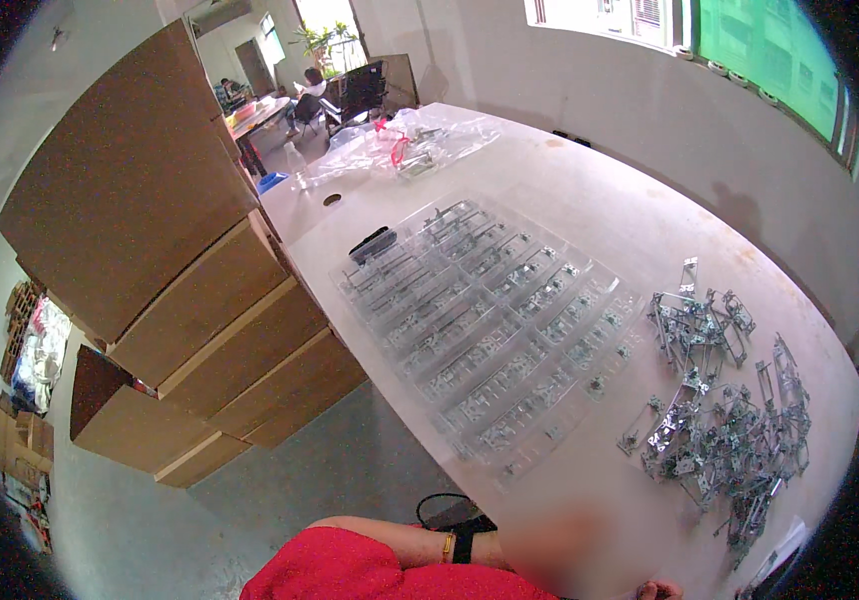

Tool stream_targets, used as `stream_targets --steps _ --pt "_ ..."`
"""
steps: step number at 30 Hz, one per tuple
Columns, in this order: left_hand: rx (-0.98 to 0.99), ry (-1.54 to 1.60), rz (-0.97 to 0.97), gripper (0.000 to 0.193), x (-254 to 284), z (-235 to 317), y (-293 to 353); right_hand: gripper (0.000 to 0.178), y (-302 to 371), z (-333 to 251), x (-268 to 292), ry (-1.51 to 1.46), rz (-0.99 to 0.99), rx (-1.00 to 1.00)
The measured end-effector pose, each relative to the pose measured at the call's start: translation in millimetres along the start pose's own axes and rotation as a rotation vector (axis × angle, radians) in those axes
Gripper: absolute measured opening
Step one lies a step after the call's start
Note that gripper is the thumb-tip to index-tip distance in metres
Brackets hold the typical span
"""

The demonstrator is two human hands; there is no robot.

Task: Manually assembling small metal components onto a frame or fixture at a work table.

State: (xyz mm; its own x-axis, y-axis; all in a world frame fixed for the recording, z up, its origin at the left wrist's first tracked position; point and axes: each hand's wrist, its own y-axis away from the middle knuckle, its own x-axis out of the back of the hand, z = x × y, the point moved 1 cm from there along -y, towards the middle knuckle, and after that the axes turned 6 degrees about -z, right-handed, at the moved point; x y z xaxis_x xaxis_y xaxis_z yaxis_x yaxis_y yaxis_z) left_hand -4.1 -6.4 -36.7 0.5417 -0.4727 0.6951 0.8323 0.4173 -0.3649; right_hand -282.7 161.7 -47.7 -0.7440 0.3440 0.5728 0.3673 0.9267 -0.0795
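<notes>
My left hand [560, 535] is over the near edge of the table, blurred, so its fingers cannot be made out. A black strap and a gold-coloured bracelet circle that wrist. Of my right hand [660, 590], only some fingertips show at the lower edge; whether they grip anything is hidden. Beyond the left hand lies a clear plastic compartment tray [437, 391], its slots filled with small silvery metal parts. To the right, nearest my right hand, a tangled heap of thin metal brackets and strips [720, 440] covers the table.
A clear plastic bag with red ties [400, 150] lies at the table's far end. Stacked cardboard boxes [200, 330] stand along its left side. A wall [630, 110] runs behind the right edge. Far off, people sit at another table [260, 118].
</notes>
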Motion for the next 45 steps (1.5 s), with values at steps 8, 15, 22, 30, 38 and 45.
stream_targets --steps 8,15,22,30,38,45 --pt "-0.002 0.009 -0.003 0.054 2.1 1.7 -1.3 0.017 0.8 1.5 1.3 0.071 -0.006 0.016" --pt "-0.009 0.012 0.036 0.055 -3.9 -0.9 -0.1 0.018 2.2 3.9 1.8 0.061 -0.004 -0.030" --pt "0.003 0.025 0.011 0.056 -2.8 0.2 -1.1 0.019 1.4 0.1 3.4 0.168 -0.014 -0.010" --pt "0.002 0.018 -0.009 0.057 -4.3 -2.6 -1.3 0.021 2.4 2.5 1.3 0.080 0.022 -0.063" --pt "0.021 0.016 0.009 0.054 0.8 1.9 0.9 0.018 0.9 -5.4 -0.1 -0.019 0.011 -0.064" --pt "-0.006 0.021 -0.015 0.054 5.6 2.8 -0.8 0.012 -0.1 -27.5 -6.5 0.004 0.100 -0.071"
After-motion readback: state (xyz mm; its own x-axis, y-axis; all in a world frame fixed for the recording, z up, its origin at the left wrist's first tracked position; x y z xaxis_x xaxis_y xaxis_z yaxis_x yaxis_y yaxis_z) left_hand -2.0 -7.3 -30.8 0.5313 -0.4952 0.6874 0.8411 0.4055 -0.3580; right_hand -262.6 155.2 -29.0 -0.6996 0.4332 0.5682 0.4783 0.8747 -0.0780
